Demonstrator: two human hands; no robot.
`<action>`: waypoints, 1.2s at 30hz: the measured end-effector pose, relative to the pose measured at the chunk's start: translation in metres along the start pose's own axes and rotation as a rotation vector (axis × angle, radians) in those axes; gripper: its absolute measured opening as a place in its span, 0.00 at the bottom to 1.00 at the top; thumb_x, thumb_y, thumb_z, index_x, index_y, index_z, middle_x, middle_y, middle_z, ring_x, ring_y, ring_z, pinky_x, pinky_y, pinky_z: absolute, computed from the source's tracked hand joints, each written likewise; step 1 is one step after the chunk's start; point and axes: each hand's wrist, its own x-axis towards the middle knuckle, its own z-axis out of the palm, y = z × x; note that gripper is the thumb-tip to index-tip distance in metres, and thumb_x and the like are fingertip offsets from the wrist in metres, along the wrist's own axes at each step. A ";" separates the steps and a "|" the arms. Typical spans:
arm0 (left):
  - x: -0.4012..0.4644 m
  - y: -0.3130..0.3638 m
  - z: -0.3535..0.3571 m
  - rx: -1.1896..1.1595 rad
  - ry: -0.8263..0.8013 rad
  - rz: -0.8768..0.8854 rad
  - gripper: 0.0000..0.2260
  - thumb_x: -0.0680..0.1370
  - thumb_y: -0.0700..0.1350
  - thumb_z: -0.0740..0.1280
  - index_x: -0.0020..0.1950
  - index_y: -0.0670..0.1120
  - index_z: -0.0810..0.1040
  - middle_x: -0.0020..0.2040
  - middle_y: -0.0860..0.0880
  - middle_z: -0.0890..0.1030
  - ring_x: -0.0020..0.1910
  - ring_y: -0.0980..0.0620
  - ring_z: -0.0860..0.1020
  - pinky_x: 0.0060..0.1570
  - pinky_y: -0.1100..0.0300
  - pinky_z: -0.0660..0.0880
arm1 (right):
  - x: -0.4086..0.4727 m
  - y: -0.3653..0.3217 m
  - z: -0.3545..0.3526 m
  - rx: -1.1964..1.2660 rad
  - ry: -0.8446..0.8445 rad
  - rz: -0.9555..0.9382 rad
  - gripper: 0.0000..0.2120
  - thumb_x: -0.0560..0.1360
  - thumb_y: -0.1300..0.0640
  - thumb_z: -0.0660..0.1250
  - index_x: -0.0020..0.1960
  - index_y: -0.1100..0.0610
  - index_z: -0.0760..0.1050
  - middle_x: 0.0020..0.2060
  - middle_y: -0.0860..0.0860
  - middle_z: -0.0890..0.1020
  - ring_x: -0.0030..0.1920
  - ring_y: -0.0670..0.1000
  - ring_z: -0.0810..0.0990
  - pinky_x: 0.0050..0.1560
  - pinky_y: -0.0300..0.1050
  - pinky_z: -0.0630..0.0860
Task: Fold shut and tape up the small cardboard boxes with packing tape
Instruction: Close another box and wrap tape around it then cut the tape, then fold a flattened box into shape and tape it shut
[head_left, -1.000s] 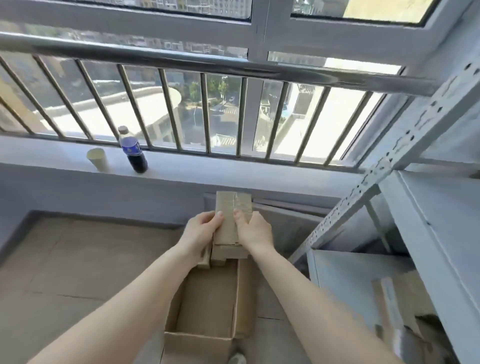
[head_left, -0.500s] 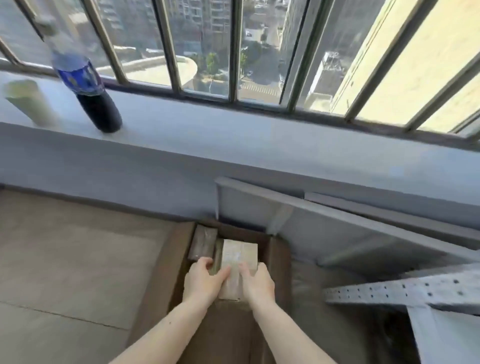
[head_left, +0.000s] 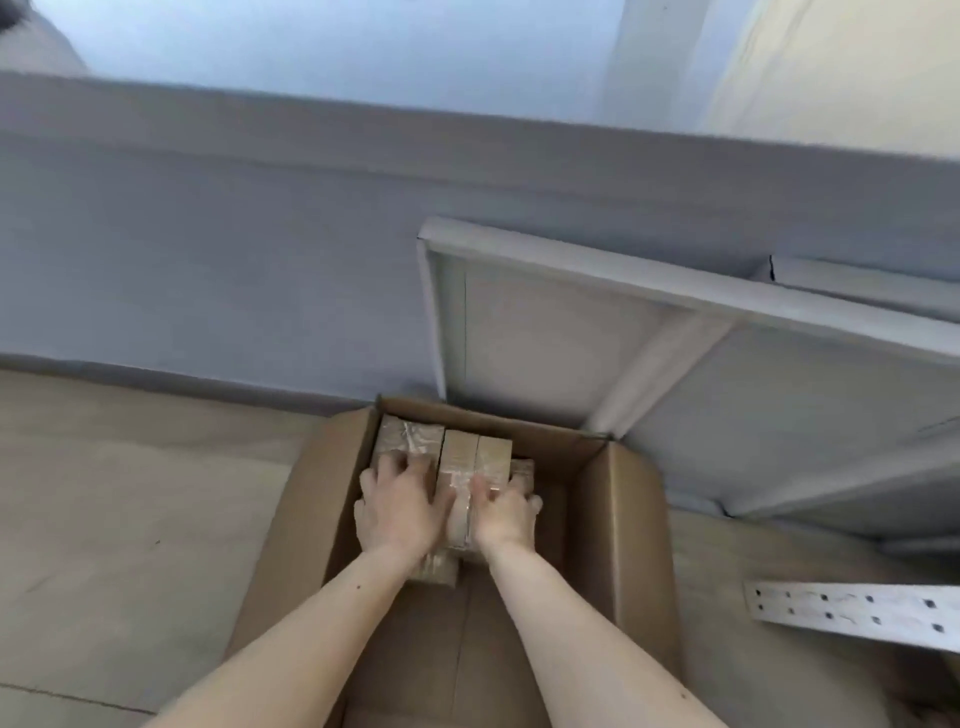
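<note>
A small taped cardboard box (head_left: 459, 464) stands inside a large open carton (head_left: 618, 519) on the floor, near its far wall. My left hand (head_left: 399, 512) and my right hand (head_left: 503, 515) hold this small box from either side, thumbs on its taped top. The fingers of my left hand lie over another taped small box (head_left: 408, 435) in the carton's far left corner. A third small box (head_left: 522, 469) shows partly behind my right hand's fingers. Under my left wrist a further taped box (head_left: 435, 570) peeks out.
The carton sits on a beige tiled floor (head_left: 130, 519) against a grey wall (head_left: 208, 260). Grey metal shelf panels (head_left: 675, 364) lean on the wall right behind the carton. A perforated metal rail (head_left: 852, 613) lies at the right.
My head has tilted down and the window has left the view. Both hands have lowered the small box from above the carton down into it, beside the other taped boxes.
</note>
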 end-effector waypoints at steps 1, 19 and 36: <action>0.000 0.000 0.002 0.019 -0.001 0.005 0.24 0.80 0.60 0.63 0.75 0.56 0.68 0.74 0.49 0.65 0.70 0.42 0.64 0.65 0.47 0.70 | 0.003 0.003 0.001 -0.011 -0.013 0.005 0.31 0.83 0.44 0.58 0.78 0.61 0.57 0.74 0.62 0.61 0.70 0.64 0.69 0.68 0.51 0.66; -0.156 0.116 -0.192 -0.401 -0.037 0.031 0.19 0.83 0.52 0.62 0.72 0.46 0.74 0.69 0.46 0.76 0.69 0.46 0.73 0.66 0.53 0.69 | -0.215 -0.081 -0.181 0.018 0.113 -0.136 0.21 0.84 0.45 0.56 0.72 0.54 0.67 0.66 0.53 0.73 0.64 0.53 0.74 0.63 0.46 0.69; -0.479 0.337 -0.465 -0.705 -0.159 0.821 0.14 0.83 0.50 0.64 0.64 0.45 0.79 0.61 0.47 0.82 0.60 0.51 0.79 0.62 0.49 0.76 | -0.609 -0.182 -0.437 0.418 0.767 -0.390 0.18 0.84 0.48 0.56 0.69 0.57 0.69 0.63 0.55 0.77 0.59 0.53 0.76 0.51 0.42 0.69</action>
